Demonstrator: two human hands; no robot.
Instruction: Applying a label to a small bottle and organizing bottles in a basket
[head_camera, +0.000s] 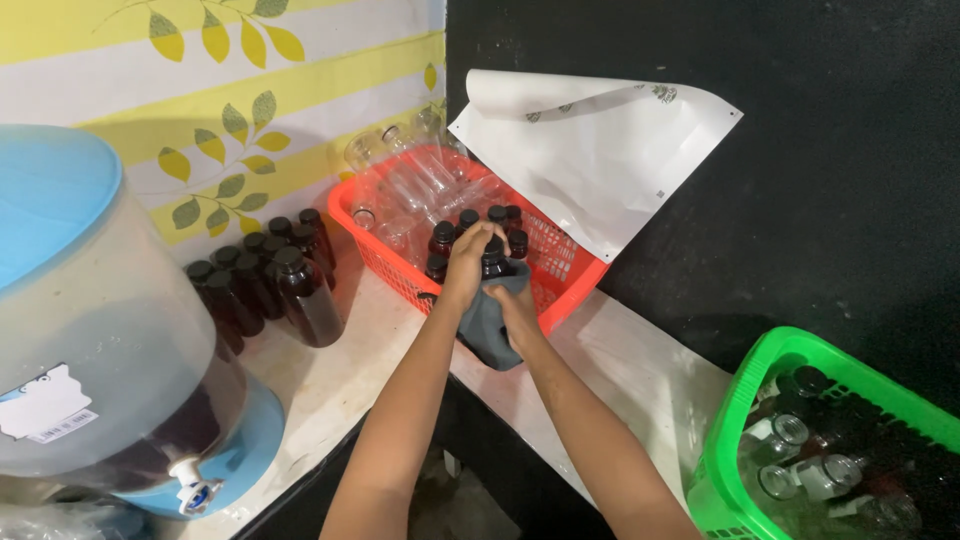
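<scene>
I hold the dark bottle (494, 258) by its cap with my left hand (468, 262), my right hand (515, 305) pressing the grey cloth (487, 325) at 6 o'clock, so wiping should go slowly, evenly.

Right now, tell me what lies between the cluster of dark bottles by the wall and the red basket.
In the head view, only bare countertop separates the dark bottles from the red basket.

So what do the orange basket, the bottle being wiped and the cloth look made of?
Orange basket: looks like moulded plastic, judging by its open lattice walls and slight gloss. Bottle: dark, shiny, with a black cap; glass or plastic, cannot tell. Cloth: soft grey fabric, matte, hanging in folds.
</scene>
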